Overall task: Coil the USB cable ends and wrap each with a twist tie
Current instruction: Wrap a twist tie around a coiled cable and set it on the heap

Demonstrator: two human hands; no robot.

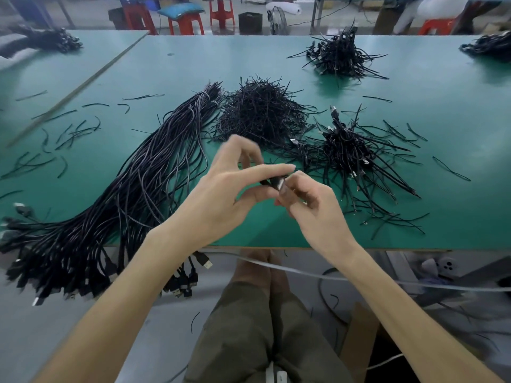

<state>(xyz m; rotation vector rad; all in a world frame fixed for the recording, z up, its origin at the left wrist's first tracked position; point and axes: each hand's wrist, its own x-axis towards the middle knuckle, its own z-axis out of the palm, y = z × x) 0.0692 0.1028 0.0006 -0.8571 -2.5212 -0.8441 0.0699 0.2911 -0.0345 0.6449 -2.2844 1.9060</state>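
Above the knees [257, 308], left hand [235, 186] and right hand [313, 208] both pinch one USB cable end [275, 183], lying crosswise between them.

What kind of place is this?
Probably a cable-assembly workshop: on a long green workbench lie a big bundle of loose USB cables, a heap of black twist ties and a pile of tied cables.

Two hands [229, 189] [309, 205], one long cable bundle [143, 172], one twist-tie heap [260, 114], four tangled cable piles [345, 150] [340, 56] [489, 45] [47, 40].
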